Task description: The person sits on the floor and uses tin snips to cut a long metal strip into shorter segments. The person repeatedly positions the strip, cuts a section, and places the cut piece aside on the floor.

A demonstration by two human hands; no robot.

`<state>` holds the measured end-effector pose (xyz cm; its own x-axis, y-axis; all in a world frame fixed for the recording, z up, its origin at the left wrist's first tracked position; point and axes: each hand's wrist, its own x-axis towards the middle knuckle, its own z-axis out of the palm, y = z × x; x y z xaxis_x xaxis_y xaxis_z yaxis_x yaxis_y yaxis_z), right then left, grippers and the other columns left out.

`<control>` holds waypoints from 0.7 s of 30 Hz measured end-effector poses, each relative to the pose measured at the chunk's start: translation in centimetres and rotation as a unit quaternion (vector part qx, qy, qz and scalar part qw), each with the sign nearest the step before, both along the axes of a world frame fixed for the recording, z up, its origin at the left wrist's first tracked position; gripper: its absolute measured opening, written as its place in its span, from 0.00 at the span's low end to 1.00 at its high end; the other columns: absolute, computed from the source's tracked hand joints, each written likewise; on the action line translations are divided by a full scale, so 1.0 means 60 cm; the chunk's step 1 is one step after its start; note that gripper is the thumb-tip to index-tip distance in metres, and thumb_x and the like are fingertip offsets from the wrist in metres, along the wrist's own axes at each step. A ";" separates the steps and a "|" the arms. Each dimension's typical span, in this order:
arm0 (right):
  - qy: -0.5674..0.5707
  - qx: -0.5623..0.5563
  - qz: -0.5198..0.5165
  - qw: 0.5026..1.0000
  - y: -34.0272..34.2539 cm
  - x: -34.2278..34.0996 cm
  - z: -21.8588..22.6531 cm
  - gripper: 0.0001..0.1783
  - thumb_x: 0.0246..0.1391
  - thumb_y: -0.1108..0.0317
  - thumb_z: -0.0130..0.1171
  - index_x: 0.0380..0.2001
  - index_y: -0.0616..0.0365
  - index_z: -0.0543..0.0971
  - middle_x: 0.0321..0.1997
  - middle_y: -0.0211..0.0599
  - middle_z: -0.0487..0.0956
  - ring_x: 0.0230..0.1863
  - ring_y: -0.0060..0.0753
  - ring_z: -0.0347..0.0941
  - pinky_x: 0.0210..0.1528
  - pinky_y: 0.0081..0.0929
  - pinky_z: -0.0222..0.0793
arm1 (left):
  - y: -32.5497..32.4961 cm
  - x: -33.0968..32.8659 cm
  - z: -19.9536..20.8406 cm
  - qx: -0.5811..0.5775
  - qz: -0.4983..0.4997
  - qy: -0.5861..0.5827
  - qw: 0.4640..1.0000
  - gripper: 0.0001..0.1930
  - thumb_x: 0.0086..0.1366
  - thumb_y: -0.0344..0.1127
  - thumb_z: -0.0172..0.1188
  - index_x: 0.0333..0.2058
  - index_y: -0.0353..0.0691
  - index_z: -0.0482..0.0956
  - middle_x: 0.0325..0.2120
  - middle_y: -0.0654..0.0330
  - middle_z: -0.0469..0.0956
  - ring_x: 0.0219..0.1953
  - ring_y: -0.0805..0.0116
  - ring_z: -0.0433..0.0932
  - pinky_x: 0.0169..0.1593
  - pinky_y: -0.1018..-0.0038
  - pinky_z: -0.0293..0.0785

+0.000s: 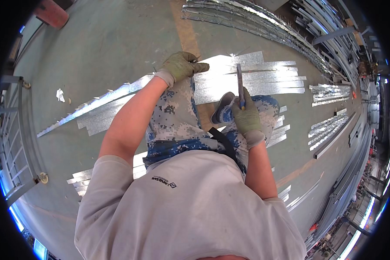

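Note:
My left hand (182,67), in a green work glove, has its fingers bent over a long shiny metal strip (102,100) with small tabs along its edge. The strip slants from the far left up to this hand; its grip is partly hidden. My right hand (246,117), gloved alike, is closed around a narrow grey metal hand tool (240,80) with blue and yellow at its grip. The tool points away from me, above several flat sheet-metal strips (271,78) laid side by side on the floor. I cannot make out the tool's exact kind.
More metal strips (97,117) lie under my left forearm. Bundles of wavy metal pieces (329,132) and long profiles (333,34) lie to the right. A wheeled metal frame (19,143) stands at left, a red bucket (52,14) at the far left. My shoe (223,106) is beside the strips.

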<state>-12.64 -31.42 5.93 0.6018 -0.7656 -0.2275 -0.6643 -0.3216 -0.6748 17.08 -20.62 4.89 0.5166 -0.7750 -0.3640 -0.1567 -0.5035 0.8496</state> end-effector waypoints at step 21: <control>0.023 0.082 0.006 0.996 0.004 0.013 0.048 0.38 0.66 0.66 0.64 0.78 0.59 0.73 0.58 0.52 0.88 0.56 0.46 0.88 0.60 0.37 0.81 | -0.003 0.013 -0.003 0.004 -0.036 0.011 0.999 0.28 0.64 0.60 0.83 0.32 0.36 0.90 0.22 0.62 0.83 0.26 0.70 0.79 0.37 0.68 0.75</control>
